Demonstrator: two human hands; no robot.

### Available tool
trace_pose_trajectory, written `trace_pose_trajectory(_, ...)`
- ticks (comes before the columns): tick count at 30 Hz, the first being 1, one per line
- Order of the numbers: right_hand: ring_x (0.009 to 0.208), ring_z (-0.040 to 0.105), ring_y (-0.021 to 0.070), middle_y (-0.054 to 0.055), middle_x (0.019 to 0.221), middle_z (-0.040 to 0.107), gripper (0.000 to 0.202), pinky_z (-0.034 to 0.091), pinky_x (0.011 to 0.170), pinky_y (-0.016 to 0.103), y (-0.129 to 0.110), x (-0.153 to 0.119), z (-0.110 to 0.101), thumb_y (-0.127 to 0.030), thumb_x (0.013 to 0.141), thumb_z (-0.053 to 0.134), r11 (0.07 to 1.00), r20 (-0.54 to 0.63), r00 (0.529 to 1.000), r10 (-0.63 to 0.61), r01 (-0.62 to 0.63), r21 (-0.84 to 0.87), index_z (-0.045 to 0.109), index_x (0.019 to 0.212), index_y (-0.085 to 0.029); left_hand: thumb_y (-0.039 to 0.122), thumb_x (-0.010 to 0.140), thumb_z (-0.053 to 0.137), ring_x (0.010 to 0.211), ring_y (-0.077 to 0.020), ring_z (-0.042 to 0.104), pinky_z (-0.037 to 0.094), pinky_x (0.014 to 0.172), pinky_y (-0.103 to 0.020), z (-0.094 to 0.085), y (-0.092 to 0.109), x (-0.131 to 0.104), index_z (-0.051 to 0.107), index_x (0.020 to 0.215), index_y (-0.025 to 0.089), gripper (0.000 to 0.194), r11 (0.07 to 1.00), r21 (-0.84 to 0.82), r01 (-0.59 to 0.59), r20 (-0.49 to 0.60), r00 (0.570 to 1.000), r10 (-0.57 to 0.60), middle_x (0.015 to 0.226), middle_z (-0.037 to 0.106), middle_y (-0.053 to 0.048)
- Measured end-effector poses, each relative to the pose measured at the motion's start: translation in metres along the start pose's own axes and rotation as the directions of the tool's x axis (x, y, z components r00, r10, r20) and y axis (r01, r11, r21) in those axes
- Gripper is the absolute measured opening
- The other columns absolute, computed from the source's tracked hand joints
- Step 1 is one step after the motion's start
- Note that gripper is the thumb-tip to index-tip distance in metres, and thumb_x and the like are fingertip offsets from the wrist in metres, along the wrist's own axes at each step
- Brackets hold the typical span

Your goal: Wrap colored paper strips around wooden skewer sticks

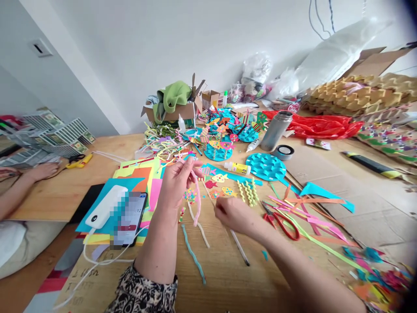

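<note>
My left hand [177,182] is raised over the table, thumb and fingers pinching a fuzzy pink pipe cleaner [198,200] that hangs down. To its right, my right hand [233,213] is closed in a fist with its fingertips hidden. A slim pale stick shows above the fist, and a pen-like rod with a dark tip [240,248] shows below it; whether they are one piece, or gripped, is unclear. A white pipe cleaner [203,234] and a blue one [193,256] lie in front. Coiled yellow-green pipe cleaners [251,193] and paper fish [220,178] lie beyond.
Red-handled scissors [286,226] and paper strips lie right. A turquoise egg-tray disc [265,166], glue bottle [237,168] and metal flask [276,130] stand or lie farther back. Left are a phone [135,217], power bank [107,206] and another person's hand [44,170].
</note>
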State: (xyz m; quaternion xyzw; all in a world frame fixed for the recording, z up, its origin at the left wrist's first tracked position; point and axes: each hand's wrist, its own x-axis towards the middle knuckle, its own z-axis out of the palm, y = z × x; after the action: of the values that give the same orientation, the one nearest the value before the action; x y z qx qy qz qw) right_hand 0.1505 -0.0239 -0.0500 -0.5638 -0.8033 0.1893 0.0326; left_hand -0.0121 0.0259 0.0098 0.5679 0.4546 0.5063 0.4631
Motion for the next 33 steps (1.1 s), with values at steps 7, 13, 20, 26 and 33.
trace_pose_trajectory(7, 0.038, 0.054, 0.0085, -0.002, 0.053, 0.064, 0.014, 0.035, 0.034, 0.016, 0.017, 0.018, -0.072, -0.026, 0.083, 0.049, 0.594, 0.110, 0.973, -0.202, 0.032, 0.804, 0.048, 0.071, -0.018, 0.027, 0.092, 0.043, 0.124, -0.0216, 0.048, 0.026, 0.109, -0.040, 0.003, 0.010, -0.008, 0.056, 0.054, 0.019, 0.041, 0.806, 0.397, -0.439, 0.307, 0.891, 0.334, 0.093, 0.073, -0.005)
trace_pose_trajectory(13, 0.034, 0.049, 0.0056, -0.002, 0.052, 0.064, 0.026, 0.036, 0.035, 0.015, 0.029, 0.028, -0.070, -0.036, 0.086, 0.053, 0.416, 0.068, 0.949, -0.308, 0.071, 0.907, 0.053, 0.071, -0.016, 0.022, 0.091, 0.045, 0.087, -0.0158, 0.061, 0.014, 0.112, -0.045, 0.005, 0.002, -0.007, 0.061, 0.058, 0.018, 0.037, 0.652, 0.518, -0.554, 0.475, 0.820, 0.320, 0.074, 0.065, -0.001)
trace_pose_trajectory(20, 0.055, 0.065, 0.0125, 0.005, 0.069, 0.070, 0.034, 0.051, 0.051, 0.023, 0.027, 0.039, -0.063, -0.049, 0.080, 0.062, 0.070, -0.093, 0.994, -0.065, 0.098, 0.993, 0.059, 0.081, -0.015, 0.038, 0.092, 0.044, 0.073, -0.0146, 0.055, 0.043, 0.068, -0.027, 0.005, -0.011, 0.001, 0.071, 0.077, 0.017, 0.037, 0.935, 0.293, -0.201, 0.025, 0.979, 0.203, 0.079, 0.059, -0.004)
trace_pose_trajectory(26, 0.058, 0.062, 0.0110, 0.003, 0.069, 0.066, 0.042, 0.051, 0.057, 0.024, -0.009, 0.038, -0.050, -0.054, 0.071, 0.069, 0.218, -0.143, 0.983, -0.120, 0.166, 0.962, 0.060, 0.079, -0.014, 0.043, 0.089, 0.049, 0.081, -0.0163, 0.060, 0.045, 0.074, -0.027, 0.014, -0.019, 0.004, 0.071, 0.089, 0.017, 0.034, 0.986, 0.134, -0.097, -0.024, 0.995, 0.101, 0.088, 0.066, -0.006)
trace_pose_trajectory(33, 0.052, 0.058, 0.0096, -0.001, 0.060, 0.061, 0.042, 0.050, 0.054, 0.023, -0.015, 0.045, -0.039, -0.054, 0.069, 0.070, 0.138, -0.188, 0.982, -0.017, 0.188, 0.972, 0.059, 0.076, -0.014, 0.042, 0.089, 0.050, 0.092, -0.0194, 0.062, 0.047, 0.082, -0.029, 0.022, -0.020, 0.003, 0.071, 0.090, 0.016, 0.033, 0.992, 0.096, -0.081, -0.001, 0.997, 0.081, 0.096, 0.068, -0.008)
